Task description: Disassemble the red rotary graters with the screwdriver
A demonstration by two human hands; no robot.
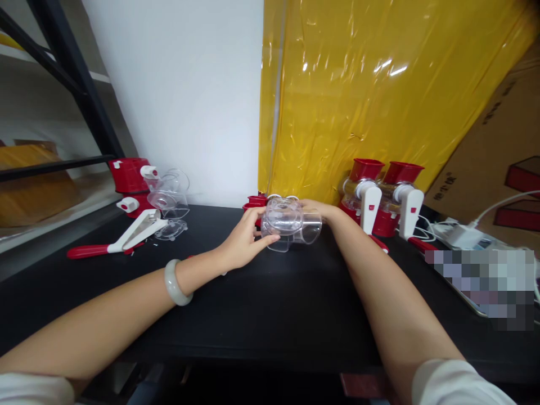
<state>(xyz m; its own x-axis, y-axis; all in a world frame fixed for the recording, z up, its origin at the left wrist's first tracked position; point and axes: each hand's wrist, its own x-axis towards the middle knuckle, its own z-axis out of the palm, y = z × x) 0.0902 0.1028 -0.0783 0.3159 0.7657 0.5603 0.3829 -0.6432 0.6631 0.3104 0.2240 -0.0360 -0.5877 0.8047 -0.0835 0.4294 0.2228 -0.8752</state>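
In the middle of the black table, my left hand (pixel 247 239) holds a clear plastic grater housing (pixel 283 222) by its left side, the thumb across the front and the fingers behind. My right hand (pixel 315 209) reaches in behind the housing from the right; its fingers are hidden there. A red part (pixel 255 202) stands just behind my left fingers, beside round metallic-looking pieces partly covered by the housing.
Two assembled red rotary graters (pixel 366 185) with white cranks stand at the right. At the left lie red bases (pixel 130 175), clear housings (pixel 171 194) and a white crank with a red handle (pixel 88 251). A charger (pixel 462 233) with cables sits far right, near a pixelated device.
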